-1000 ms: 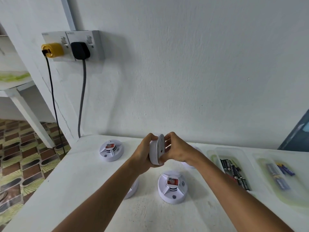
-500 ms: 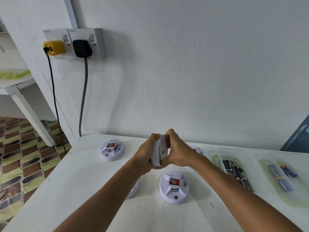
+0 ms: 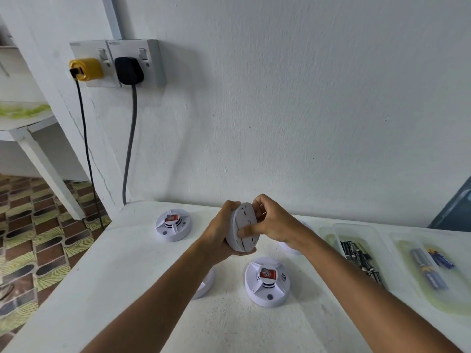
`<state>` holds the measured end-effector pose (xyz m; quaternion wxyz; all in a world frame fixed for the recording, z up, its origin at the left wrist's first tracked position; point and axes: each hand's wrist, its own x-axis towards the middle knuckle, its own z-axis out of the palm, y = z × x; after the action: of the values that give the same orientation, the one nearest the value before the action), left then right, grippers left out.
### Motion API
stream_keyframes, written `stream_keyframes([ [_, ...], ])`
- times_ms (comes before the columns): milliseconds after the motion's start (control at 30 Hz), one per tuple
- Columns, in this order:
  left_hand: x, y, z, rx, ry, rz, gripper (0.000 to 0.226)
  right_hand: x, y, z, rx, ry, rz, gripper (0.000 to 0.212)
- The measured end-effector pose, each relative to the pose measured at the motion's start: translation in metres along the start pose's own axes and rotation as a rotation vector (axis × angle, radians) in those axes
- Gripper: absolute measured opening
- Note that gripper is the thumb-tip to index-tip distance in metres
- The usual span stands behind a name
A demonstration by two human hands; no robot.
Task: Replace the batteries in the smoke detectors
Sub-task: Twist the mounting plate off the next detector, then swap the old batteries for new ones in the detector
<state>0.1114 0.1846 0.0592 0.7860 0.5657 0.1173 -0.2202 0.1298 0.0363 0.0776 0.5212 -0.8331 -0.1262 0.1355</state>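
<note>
A white table [image 3: 107,289] stands with its far edge against a rough white wall [image 3: 305,110], and at the table's far right corner a dark blue-grey panel [image 3: 456,210] leans into view. On the wall above the far left corner sits a double socket [image 3: 153,62] holding a yellow plug [image 3: 86,69] and a black plug [image 3: 128,70], whose black cable [image 3: 85,149] and grey cable [image 3: 128,149] hang down past that corner. Beyond the table's left edge lie a patterned brown-and-green tiled floor [image 3: 30,240] and a white shelf [image 3: 20,123] with a slanted brace.
</note>
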Motion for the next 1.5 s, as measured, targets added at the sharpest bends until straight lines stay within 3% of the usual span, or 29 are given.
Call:
stream_keyframes([
  [167,0.001,0.001,-0.006,-0.046,-0.005,-0.037,0.036,-0.004,-0.005,0.002,-0.080,0.020,-0.045,0.058],
  [400,0.003,0.005,-0.019,-0.194,-0.015,-0.060,0.039,-0.004,-0.006,0.023,-0.277,0.181,-0.228,0.059],
  [567,-0.003,0.011,-0.037,-0.187,0.025,-0.108,0.042,0.004,-0.011,0.033,-0.057,0.090,-0.107,0.052],
  [667,-0.006,0.013,-0.046,-0.199,0.006,-0.110,0.045,0.010,-0.016,0.031,0.359,0.014,0.040,0.038],
  [767,-0.007,0.017,-0.057,-0.236,0.032,-0.072,0.046,0.023,-0.008,0.033,0.509,0.140,0.132,0.036],
  [867,-0.007,0.024,-0.071,-0.339,0.080,-0.019,0.042,0.043,0.015,0.045,0.083,0.273,0.213,0.050],
  [1000,-0.006,0.028,-0.089,-0.382,0.098,0.013,0.045,0.054,0.036,0.069,-0.430,0.124,0.190,0.029],
  [1100,-0.004,0.027,-0.092,-0.388,0.082,0.016,0.049,0.053,0.045,0.078,-0.600,0.105,0.141,0.052],
  [1367,-0.003,0.015,-0.025,-0.365,0.027,0.104,0.042,0.012,0.022,0.018,-0.105,0.255,-0.085,0.008],
  [1500,0.011,0.000,0.050,-0.385,-0.056,0.139,0.046,-0.029,0.035,-0.042,0.003,0.229,-0.080,0.008],
])
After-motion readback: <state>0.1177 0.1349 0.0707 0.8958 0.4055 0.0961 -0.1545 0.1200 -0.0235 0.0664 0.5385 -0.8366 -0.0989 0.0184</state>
